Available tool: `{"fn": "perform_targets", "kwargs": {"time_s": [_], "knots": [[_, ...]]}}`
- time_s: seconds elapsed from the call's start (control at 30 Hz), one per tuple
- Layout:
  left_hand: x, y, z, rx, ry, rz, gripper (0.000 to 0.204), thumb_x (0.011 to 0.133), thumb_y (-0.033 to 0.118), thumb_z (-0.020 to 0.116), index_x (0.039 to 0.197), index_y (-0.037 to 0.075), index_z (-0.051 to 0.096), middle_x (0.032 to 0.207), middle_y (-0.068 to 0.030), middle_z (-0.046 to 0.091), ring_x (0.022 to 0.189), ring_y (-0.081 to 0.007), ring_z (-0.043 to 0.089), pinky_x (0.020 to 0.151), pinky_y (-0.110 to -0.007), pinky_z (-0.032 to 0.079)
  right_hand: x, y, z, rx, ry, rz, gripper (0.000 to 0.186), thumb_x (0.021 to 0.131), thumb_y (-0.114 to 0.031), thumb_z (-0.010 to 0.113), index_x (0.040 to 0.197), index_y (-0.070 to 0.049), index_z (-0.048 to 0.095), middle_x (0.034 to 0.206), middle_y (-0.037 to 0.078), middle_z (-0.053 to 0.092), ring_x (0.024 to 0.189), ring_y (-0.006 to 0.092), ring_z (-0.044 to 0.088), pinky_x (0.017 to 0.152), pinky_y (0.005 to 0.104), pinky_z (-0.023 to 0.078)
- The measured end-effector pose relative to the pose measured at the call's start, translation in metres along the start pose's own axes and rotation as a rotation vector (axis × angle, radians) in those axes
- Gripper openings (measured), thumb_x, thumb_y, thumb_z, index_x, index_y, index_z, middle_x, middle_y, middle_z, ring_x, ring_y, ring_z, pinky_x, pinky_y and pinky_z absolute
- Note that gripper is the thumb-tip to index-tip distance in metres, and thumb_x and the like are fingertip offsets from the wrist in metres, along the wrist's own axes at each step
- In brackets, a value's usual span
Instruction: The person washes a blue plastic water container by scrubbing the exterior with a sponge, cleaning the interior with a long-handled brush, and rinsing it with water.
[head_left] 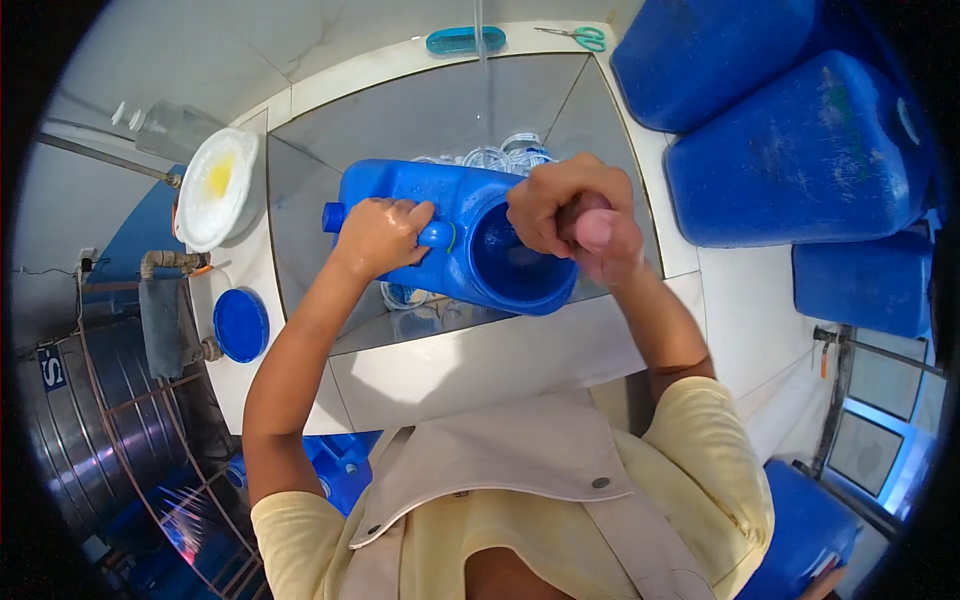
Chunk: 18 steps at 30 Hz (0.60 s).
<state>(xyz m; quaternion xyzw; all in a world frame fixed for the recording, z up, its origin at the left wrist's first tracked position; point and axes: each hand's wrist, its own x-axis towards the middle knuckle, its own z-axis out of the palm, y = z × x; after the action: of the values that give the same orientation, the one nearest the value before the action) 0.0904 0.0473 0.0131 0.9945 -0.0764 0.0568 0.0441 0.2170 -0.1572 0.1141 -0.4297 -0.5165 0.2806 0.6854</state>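
A blue plastic jug [400, 180] lies tilted across the tiled basin, its wide round mouth facing right and toward me. My left hand [385, 238] is closed around the jug's handle. At the rim of the mouth, my right hand [585, 220] is a closed fist; whatever it may hold is hidden by the fingers. The jug's inside is dark and only partly visible. A small blue spout cap [333, 217] juts from its left end. Behind the jug, clear plastic containers or cups [487, 158] lie in the basin.
A thin water stream [481, 80] falls into the basin. On the left ledge are a white bowl [205, 215] with something yellow and a blue lid [240, 325]. A teal brush [465, 40] and green-handled scissors [588, 38] lie at the back. Large blue jugs [790, 150] stand at right.
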Motion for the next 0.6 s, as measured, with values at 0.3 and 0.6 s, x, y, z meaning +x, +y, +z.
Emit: {"fn": "perform_targets", "kwargs": {"time_s": [0.3, 0.6], "knots": [[0.004, -0.005, 0.002, 0.003, 0.026, -0.036, 0.019, 0.066, 0.023, 0.064, 0.075, 0.009, 0.054, 0.061, -0.0097, 0.059, 0.056, -0.0274, 0.06, 0.048, -0.04, 0.048, -0.036, 0.031, -0.017, 0.253, 0.248, -0.007, 0.053, 0.078, -0.055, 0.045, 0.063, -0.005, 0.04, 0.049, 0.005, 0.039, 0.043, 0.0128, 0.035, 0.042, 0.027, 0.028], [-0.012, 0.002, 0.001, -0.01, 0.037, -0.195, 0.022, 0.067, 0.025, 0.065, 0.077, 0.007, 0.055, 0.066, -0.0131, 0.062, 0.059, -0.0307, 0.061, 0.052, -0.041, 0.049, -0.003, 0.068, 0.002, 0.318, 0.337, -0.165, 0.049, 0.086, -0.047, 0.04, 0.061, -0.005, 0.038, 0.047, 0.001, 0.035, 0.04, 0.0087, 0.03, 0.039, 0.0226, 0.026]]}}
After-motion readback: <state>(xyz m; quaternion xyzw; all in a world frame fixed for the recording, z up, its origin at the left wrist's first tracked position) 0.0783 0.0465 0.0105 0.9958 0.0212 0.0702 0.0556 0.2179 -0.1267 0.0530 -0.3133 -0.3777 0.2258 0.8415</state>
